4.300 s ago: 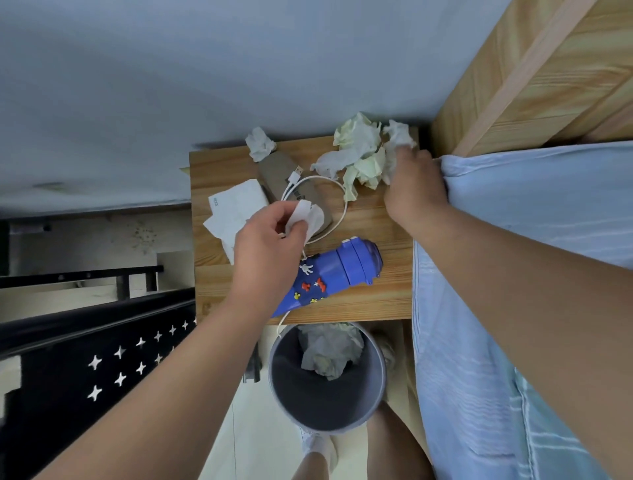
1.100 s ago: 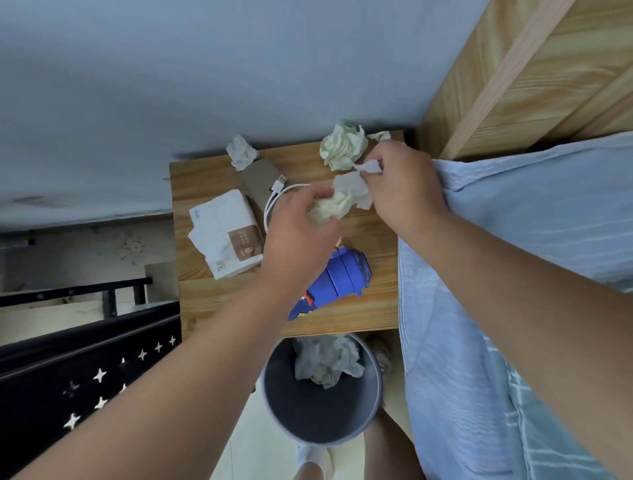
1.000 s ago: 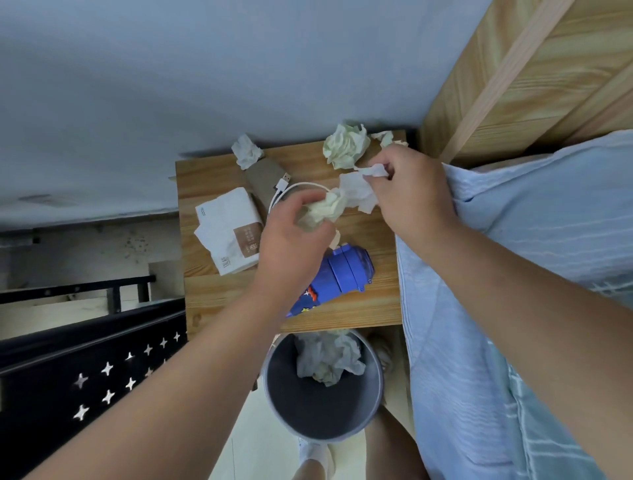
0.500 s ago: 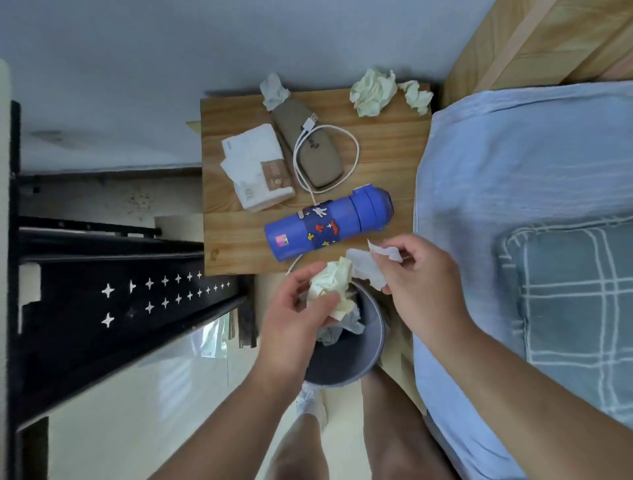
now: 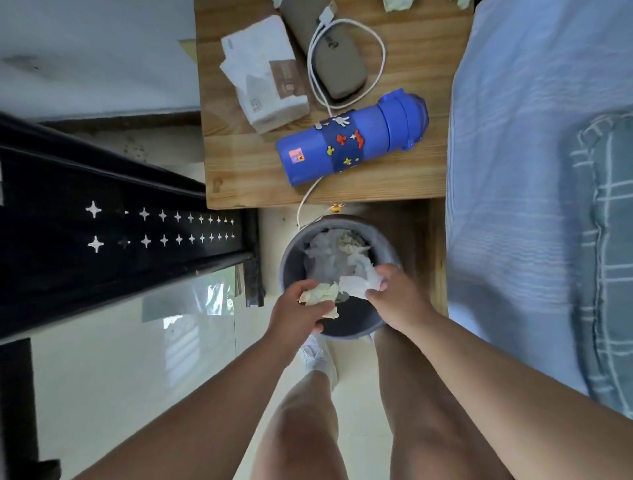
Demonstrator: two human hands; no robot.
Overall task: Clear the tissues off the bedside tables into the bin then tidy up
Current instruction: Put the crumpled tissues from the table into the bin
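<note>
Both hands hover over the grey bin [image 5: 289, 263], which stands on the floor in front of the wooden bedside table [image 5: 246, 171]. My left hand [image 5: 298, 313] grips a crumpled yellowish tissue [image 5: 320, 294]. A white tissue [image 5: 359, 284] is pinched in my right hand [image 5: 397, 296]. Several crumpled tissues [image 5: 329, 253] lie inside the bin. At the table's far edge, bits of two more crumpled tissues [image 5: 397, 3] show, cut off by the frame.
On the table lie a blue bottle [image 5: 352, 137] on its side, a tissue pack [image 5: 267, 89], a grey case [image 5: 329, 51] and a white cable [image 5: 378, 68]. A bed [image 5: 534, 171] runs along the right. A black perforated metal frame [image 5: 102, 226] stands left.
Both hands carried their tissues from the table top down and back to the bin's mouth. My view dropped and closed in, so the table's far edge is now cut off.
</note>
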